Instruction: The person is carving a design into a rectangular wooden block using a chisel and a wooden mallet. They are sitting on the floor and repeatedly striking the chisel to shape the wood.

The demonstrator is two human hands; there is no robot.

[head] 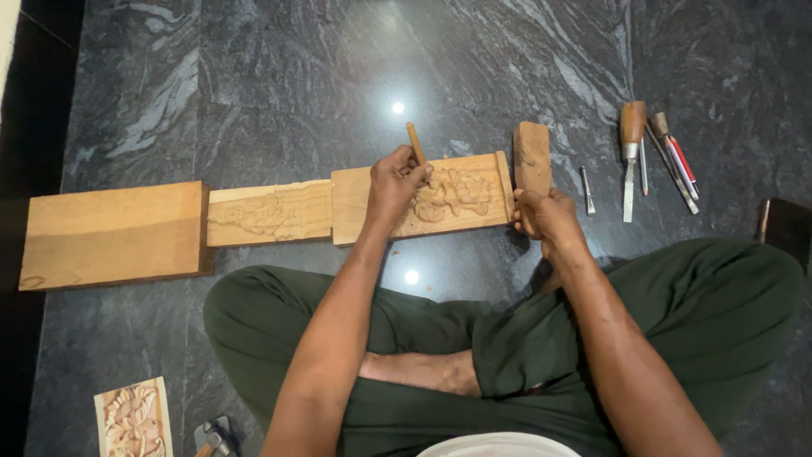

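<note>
Crossed legs in dark green trousers (pixel 677 313); left hand (pixel 393 182) clamped on slim wooden-handled chisel (pixel 415 142) over pale carved wooden panel (pixel 474 199); right hand (pixel 545 216) gripping blocky wooden mallet (pixel 533 156)

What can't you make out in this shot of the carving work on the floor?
- Chisel tip, head view: hidden behind the left hand.
- Mallet grip: covered by the right hand.
- Carved panel pattern: too small and partly blocked by the left hand.
- Small carved piece: cut off by the bottom edge.
- Dark object: cut off by the right edge.
</note>
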